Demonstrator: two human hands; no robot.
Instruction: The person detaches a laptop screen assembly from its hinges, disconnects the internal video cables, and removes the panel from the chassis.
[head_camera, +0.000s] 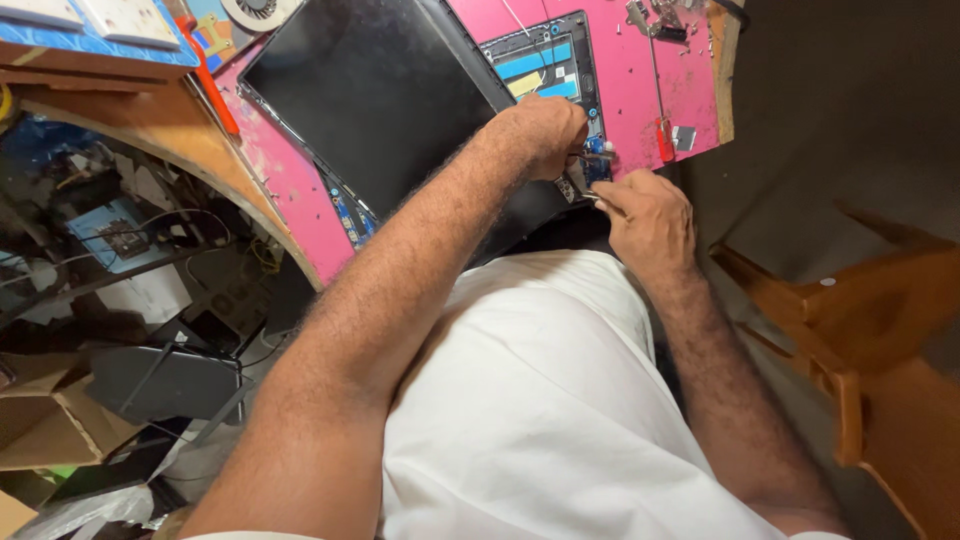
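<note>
An opened laptop lies on a pink work mat (640, 70). Its black panel (380, 100) is on the left and its exposed blue and yellow insides (545, 65) on the right. My left hand (540, 130) is closed at the laptop's near edge, and a thin dark tool (592, 156) pokes out of it towards a small blue board. My right hand (650, 215) sits just below and to the right, pinching a thin metal tool (592, 198) that points at the same spot. What the tips touch is too small to tell.
A red-handled screwdriver (663, 140), loose screws and small metal parts lie on the mat's right side. An orange tool (212, 90) and a fan (255, 12) sit at the upper left. A wooden stool (860, 330) stands right. Cardboard boxes (50, 420) and cables lie under the bench.
</note>
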